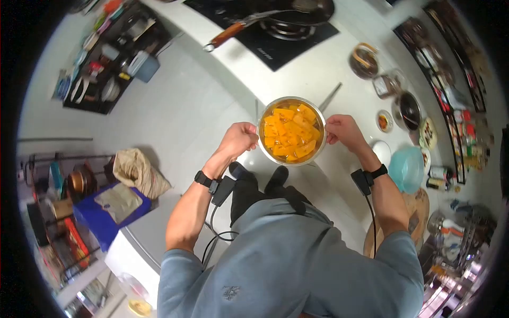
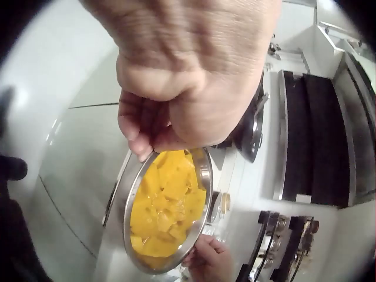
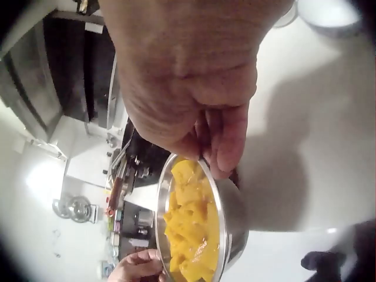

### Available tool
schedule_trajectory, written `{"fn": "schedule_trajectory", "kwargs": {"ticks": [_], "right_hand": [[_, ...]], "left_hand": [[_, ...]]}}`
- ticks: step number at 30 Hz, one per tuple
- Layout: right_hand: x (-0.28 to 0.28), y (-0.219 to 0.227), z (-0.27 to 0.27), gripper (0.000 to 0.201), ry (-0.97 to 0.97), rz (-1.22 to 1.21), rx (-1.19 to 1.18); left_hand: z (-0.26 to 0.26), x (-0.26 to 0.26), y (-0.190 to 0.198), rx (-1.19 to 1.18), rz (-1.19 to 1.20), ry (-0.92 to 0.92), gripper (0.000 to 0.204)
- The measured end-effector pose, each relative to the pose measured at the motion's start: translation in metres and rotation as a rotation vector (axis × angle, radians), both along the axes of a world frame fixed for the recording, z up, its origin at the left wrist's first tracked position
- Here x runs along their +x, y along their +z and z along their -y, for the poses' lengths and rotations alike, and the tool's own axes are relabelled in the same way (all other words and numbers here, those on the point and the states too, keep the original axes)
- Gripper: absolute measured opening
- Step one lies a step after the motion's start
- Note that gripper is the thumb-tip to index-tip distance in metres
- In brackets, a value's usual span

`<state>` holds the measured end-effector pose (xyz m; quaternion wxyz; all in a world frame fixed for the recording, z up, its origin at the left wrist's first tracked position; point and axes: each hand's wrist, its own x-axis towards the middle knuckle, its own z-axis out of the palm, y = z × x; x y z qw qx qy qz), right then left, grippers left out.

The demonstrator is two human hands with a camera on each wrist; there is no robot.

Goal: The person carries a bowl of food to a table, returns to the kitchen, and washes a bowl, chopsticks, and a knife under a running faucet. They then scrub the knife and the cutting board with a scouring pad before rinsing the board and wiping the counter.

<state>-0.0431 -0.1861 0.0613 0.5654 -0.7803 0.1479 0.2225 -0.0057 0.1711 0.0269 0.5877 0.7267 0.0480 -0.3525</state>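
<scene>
A round steel bowl (image 1: 291,162) full of orange-yellow chunks (image 1: 289,132), which look like cut pumpkin in liquid, is held between both hands in front of the body. My left hand (image 1: 239,139) pinches its rim on the left side, thumb and curled fingers at the edge. On the opposite side my right hand (image 1: 344,132) grips the rim the same way. In the right wrist view the steel bowl (image 3: 235,235) shows its outer wall below the right fingers, and the chunks (image 3: 191,220) reach close to the rim.
A wok with a wooden handle (image 1: 228,36) sits on the black stove (image 1: 273,55). Along the right of the white counter (image 1: 313,63) stand jars, small dishes, a teal basin (image 1: 407,169) and a wooden board (image 1: 416,212). A sack (image 1: 135,172) is on the left.
</scene>
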Motion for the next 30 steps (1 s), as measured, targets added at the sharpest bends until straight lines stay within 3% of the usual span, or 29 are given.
{"fn": "schedule_trajectory", "kwargs": {"ticks": [6,10,15,19,23,26,30], "right_hand": [[0.064,-0.030,-0.131,0.012,0.156,-0.001,0.093],[0.103,-0.064,-0.239,0.013,0.260,-0.028,0.102],[0.145,-0.124,-0.366,0.013,0.363,-0.036,0.130],[0.173,-0.151,-0.461,0.013,0.461,-0.032,0.115],[0.201,-0.171,-0.546,0.012,0.518,-0.061,0.075],[0.221,-0.197,-0.601,0.012,0.571,-0.079,0.038],[0.275,-0.212,-0.691,0.013,0.663,-0.114,0.060]], "left_hand": [[-0.128,-0.011,-0.018,0.043,-0.013,0.239,0.004],[-0.219,-0.021,-0.066,0.040,0.016,0.404,0.008],[-0.311,-0.023,-0.112,0.403,0.162,0.615,0.010],[-0.377,-0.025,-0.146,0.527,0.136,0.764,0.011],[-0.441,-0.021,-0.181,0.415,0.052,0.957,0.017],[-0.480,-0.016,-0.229,0.425,0.060,1.094,0.018],[-0.550,0.025,-0.201,0.504,-0.038,1.138,0.016]]}}
